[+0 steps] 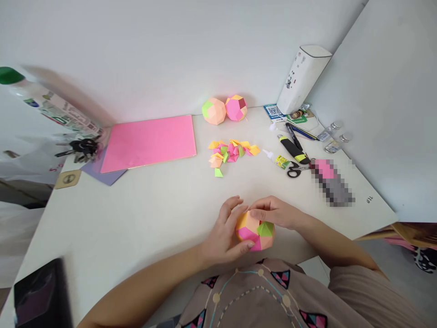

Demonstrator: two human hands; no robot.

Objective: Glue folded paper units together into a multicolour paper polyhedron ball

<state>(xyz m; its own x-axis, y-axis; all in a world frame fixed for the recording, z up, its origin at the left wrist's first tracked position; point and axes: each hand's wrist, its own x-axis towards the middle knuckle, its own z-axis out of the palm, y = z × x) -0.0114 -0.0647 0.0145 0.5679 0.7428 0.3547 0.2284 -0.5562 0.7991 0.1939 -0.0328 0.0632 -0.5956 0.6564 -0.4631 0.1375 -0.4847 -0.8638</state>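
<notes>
A multicoloured folded-paper ball (251, 236), with pink, orange, peach and green faces, is between both hands near the table's front edge. My left hand (223, 234) wraps its left side, thumb low on the front. At the upper right, my right hand (271, 212) pinches the ball's top near a small dark gap beside the green face. Beyond the hands lies a loose pile of small folded paper pieces (232, 150). Two similar balls, one peach and green (214, 111) and one pink (236, 108), rest against the wall.
Pink paper sheets (150, 143) lie at the back left, near keys (83, 148) and a white bottle (61, 109). To the right are a glue bottle (282, 161), scissors (296, 169), a cutter (293, 149) and glass vials (336, 143). A black device (43, 294) sits front left.
</notes>
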